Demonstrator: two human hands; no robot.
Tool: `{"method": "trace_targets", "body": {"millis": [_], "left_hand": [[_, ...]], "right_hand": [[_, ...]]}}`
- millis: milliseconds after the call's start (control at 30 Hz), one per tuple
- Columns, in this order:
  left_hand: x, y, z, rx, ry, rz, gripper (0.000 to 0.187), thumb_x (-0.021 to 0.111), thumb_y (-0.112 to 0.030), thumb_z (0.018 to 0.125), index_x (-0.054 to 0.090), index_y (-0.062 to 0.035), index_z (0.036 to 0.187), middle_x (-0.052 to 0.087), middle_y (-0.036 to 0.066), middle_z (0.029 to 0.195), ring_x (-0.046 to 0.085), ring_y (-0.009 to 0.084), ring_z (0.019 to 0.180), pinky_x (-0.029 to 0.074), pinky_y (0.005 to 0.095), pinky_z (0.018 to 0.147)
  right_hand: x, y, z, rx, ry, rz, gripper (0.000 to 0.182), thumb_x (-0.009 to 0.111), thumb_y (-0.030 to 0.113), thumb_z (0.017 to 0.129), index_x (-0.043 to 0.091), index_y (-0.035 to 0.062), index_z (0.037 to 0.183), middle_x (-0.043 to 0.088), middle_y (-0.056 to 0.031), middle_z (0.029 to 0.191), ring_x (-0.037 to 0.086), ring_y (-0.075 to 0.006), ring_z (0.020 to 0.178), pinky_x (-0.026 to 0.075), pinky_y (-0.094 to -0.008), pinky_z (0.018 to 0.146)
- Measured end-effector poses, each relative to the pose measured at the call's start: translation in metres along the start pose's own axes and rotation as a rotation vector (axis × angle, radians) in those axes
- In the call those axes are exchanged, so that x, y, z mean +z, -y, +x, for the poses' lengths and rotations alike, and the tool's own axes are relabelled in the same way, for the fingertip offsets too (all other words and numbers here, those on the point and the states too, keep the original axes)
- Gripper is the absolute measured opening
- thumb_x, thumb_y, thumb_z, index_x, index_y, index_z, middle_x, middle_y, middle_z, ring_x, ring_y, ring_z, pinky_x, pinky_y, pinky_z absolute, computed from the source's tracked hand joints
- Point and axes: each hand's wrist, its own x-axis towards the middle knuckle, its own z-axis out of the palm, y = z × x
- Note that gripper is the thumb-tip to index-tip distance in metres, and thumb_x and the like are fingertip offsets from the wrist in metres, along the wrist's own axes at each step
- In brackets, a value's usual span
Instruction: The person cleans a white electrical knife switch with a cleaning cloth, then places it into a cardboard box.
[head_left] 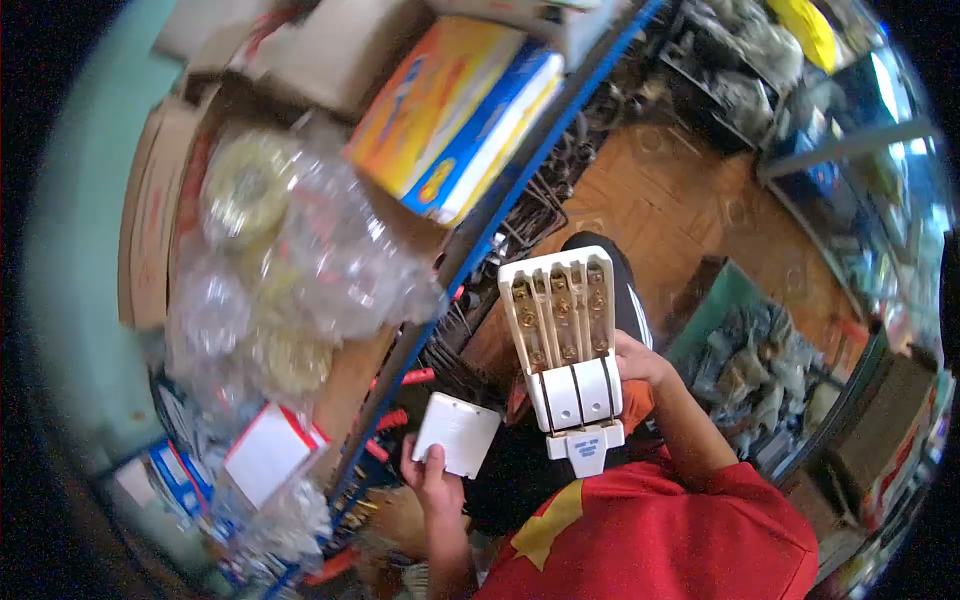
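My right hand (643, 362) grips the side of a white knife switch (585, 395), which stands roughly upright in front of my body. The upper part of the switch lies uncovered, with brass screws and terminals (560, 310) in its channels. A smooth white cover sits below them, and a white handle with blue lettering (586, 450) is at the bottom. Lower left, my left hand (435, 482) pinches a flat, square white cover (457, 435) by its lower edge, thumb on top. The cover is apart from the switch. My right fingers are partly hidden behind the switch.
Left of me, a blue-edged shelf (500, 225) holds clear plastic bags (330, 250), cardboard boxes (150, 215) and a yellow-and-blue box (450, 115). At right are a glass case (850, 170) and a tray of grey plastic-wrapped parts (745, 370). Brown tiled floor (680, 210) lies ahead.
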Motion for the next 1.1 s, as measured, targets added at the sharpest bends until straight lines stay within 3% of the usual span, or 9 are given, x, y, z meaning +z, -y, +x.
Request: {"method": "trace_targets", "body": {"millis": [100, 133, 200, 267, 333, 600, 867, 1033, 1100], "left_hand": [[-0.001, -0.010, -0.007, 0.083, 0.134, -0.206, 0.047, 0.076, -0.021, 0.075, 0.046, -0.0015, 0.106, 0.059, 0.011, 0.103, 0.059, 0.0214, 0.096, 0.049, 0.0375, 0.088], [-0.005, -0.007, -0.014, 0.156, 0.132, -0.251, 0.059, 0.079, -0.020, 0.072, 0.045, 0.0009, 0.116, 0.058, 0.012, 0.110, 0.058, 0.0217, 0.102, 0.048, 0.0368, 0.090], [0.006, -0.020, -0.025, 0.214, 0.187, -0.278, 0.073, 0.080, -0.017, 0.070, 0.040, 0.0022, 0.129, 0.056, 0.013, 0.118, 0.056, 0.0216, 0.107, 0.047, 0.0350, 0.091], [0.019, -0.026, -0.049, 0.226, 0.164, -0.268, 0.083, 0.080, -0.013, 0.070, 0.033, 0.0025, 0.137, 0.056, 0.014, 0.121, 0.057, 0.0213, 0.107, 0.046, 0.0340, 0.092], [-0.008, -0.035, -0.053, 0.276, 0.229, -0.200, 0.079, 0.077, -0.009, 0.073, 0.032, 0.0036, 0.137, 0.059, 0.015, 0.117, 0.058, 0.0198, 0.106, 0.045, 0.0337, 0.094], [-0.033, -0.050, -0.075, 0.297, 0.342, -0.105, 0.047, 0.068, -0.003, 0.083, 0.043, 0.0041, 0.122, 0.061, 0.015, 0.111, 0.059, 0.0168, 0.101, 0.048, 0.0302, 0.087], [-0.063, -0.064, -0.091, 0.318, 0.168, -0.044, 0.039, 0.063, -0.010, 0.089, 0.039, 0.0026, 0.118, 0.057, 0.009, 0.104, 0.056, 0.0105, 0.092, 0.047, 0.0254, 0.080], [-0.076, -0.073, -0.108, 0.274, 0.044, -0.026, 0.012, 0.059, -0.011, 0.092, 0.052, -0.0014, 0.093, 0.058, 0.000, 0.077, 0.051, 0.0026, 0.071, 0.040, 0.0197, 0.061], [-0.089, -0.069, -0.110, 0.222, 0.061, -0.033, 0.011, 0.059, -0.011, 0.091, 0.053, -0.0013, 0.093, 0.058, -0.001, 0.074, 0.050, 0.0022, 0.066, 0.038, 0.0197, 0.058]], "right_hand": [[-0.009, -0.027, 0.019, 0.097, 0.033, 0.047, 0.086, 0.068, 0.045, 0.078, 0.032, 0.0016, 0.143, 0.044, -0.0110, 0.140, 0.040, -0.0216, 0.130, 0.028, -0.0373, 0.108], [-0.016, -0.043, 0.026, 0.200, 0.053, 0.193, 0.083, 0.069, 0.043, 0.078, 0.035, 0.0026, 0.142, 0.047, -0.0105, 0.138, 0.044, -0.0218, 0.127, 0.031, -0.0385, 0.107], [-0.016, -0.059, 0.029, 0.146, 0.067, 0.110, 0.080, 0.070, 0.041, 0.078, 0.037, 0.0029, 0.140, 0.049, -0.0108, 0.136, 0.045, -0.0220, 0.127, 0.032, -0.0386, 0.106], [-0.013, -0.059, 0.013, 0.255, 0.020, 0.092, 0.081, 0.070, 0.043, 0.077, 0.039, 0.0014, 0.139, 0.050, -0.0121, 0.134, 0.046, -0.0235, 0.126, 0.031, -0.0392, 0.106], [0.046, -0.049, 0.023, 0.065, 0.169, -0.003, 0.083, 0.070, 0.046, 0.076, 0.039, 0.0006, 0.138, 0.050, -0.0127, 0.135, 0.046, -0.0239, 0.126, 0.031, -0.0394, 0.107], [0.109, -0.061, 0.011, 0.081, 0.302, -0.097, 0.080, 0.068, 0.045, 0.078, 0.040, -0.0015, 0.137, 0.049, -0.0134, 0.135, 0.044, -0.0243, 0.126, 0.030, -0.0381, 0.106], [0.151, -0.069, 0.023, 0.114, 0.420, -0.168, 0.077, 0.067, 0.042, 0.078, 0.042, -0.0028, 0.135, 0.052, -0.0133, 0.131, 0.048, -0.0240, 0.122, 0.033, -0.0380, 0.104], [0.160, -0.080, 0.026, 0.157, 0.515, -0.187, 0.075, 0.065, 0.041, 0.080, 0.042, -0.0029, 0.136, 0.051, -0.0137, 0.133, 0.046, -0.0245, 0.125, 0.031, -0.0389, 0.105], [0.158, -0.084, 0.029, 0.181, 0.586, -0.186, 0.074, 0.065, 0.039, 0.081, 0.041, -0.0031, 0.137, 0.050, -0.0138, 0.134, 0.045, -0.0243, 0.126, 0.030, -0.0386, 0.106]]}}
